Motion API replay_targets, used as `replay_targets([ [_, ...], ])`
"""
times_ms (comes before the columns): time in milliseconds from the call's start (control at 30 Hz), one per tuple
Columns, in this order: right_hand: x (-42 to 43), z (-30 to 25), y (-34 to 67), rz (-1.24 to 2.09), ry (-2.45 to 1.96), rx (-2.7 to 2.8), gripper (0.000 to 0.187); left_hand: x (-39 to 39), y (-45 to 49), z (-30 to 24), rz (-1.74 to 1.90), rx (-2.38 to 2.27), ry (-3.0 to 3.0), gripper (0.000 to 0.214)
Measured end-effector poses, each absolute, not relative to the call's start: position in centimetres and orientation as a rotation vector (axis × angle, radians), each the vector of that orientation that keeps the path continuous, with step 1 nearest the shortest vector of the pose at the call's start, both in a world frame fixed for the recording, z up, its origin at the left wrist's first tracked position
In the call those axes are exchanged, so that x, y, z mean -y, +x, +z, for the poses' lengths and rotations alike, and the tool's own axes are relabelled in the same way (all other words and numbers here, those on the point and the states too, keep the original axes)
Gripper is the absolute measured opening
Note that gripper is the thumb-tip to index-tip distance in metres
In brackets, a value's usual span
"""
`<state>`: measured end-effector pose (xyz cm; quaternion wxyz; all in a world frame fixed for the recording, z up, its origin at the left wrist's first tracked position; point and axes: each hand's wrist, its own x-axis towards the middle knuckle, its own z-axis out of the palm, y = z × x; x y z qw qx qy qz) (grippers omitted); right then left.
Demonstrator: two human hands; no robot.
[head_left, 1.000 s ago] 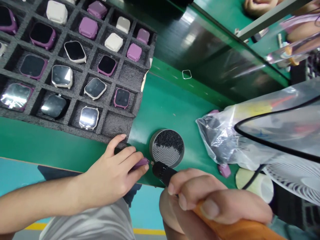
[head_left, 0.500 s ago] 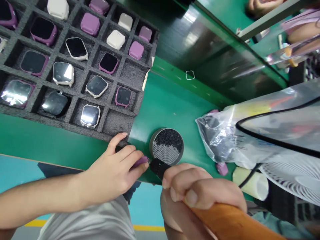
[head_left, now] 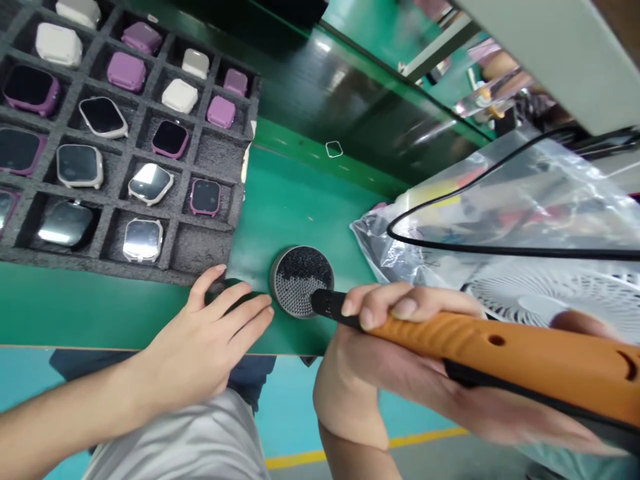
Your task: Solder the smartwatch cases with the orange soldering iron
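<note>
My right hand [head_left: 400, 340] is wrapped round an orange electric screwdriver [head_left: 480, 340]. The screwdriver's black nose [head_left: 327, 303] reaches over the lower right rim of a round screw dish [head_left: 303, 293], whose perforated top is partly covered with tiny black screws. Left of the dish, palm down at the table's front edge, my left hand [head_left: 220, 320] has its fingers curved and the thumb hidden beneath; anything it holds is out of sight. A dark shape shows under those fingers. Close by is the corner of a black foam tray [head_left: 165, 273] carrying watch cases in purple, white and black.
The green table [head_left: 280, 193] ends just below my hands. A thin square frame [head_left: 334, 149] shows at the back. To the right lie a clear plastic bag [head_left: 370, 240], a black cable [head_left: 475, 250] and a white fan grille [head_left: 540, 293].
The screwdriver has swung flatter, its nose moving over the screw dish. A purple watch case visible in my left fingers before is now hidden. The view has shifted right.
</note>
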<state>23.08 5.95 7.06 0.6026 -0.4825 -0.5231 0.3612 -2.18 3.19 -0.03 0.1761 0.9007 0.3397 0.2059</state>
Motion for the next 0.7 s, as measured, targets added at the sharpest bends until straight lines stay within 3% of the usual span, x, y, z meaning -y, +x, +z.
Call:
replay_targets([
  [100, -6.4, 6.7, 21.9, 0.755, -0.997, 1.159, 0.034, -3.1, -2.0, -0.2, 0.602, -1.037, 2.533, 0.046],
  [200, -6.6, 6.1, 20.9, 0.716, -0.977, 1.105, 0.034, -3.0, -1.8, -0.1, 0.611, -1.095, 2.523, 0.034],
  [700, -7.0, 5.4, 20.0, 0.656, -0.919, 1.036, 0.04, -3.1, -2.4, -0.4, 0.605, -0.99, 2.499, 0.035],
])
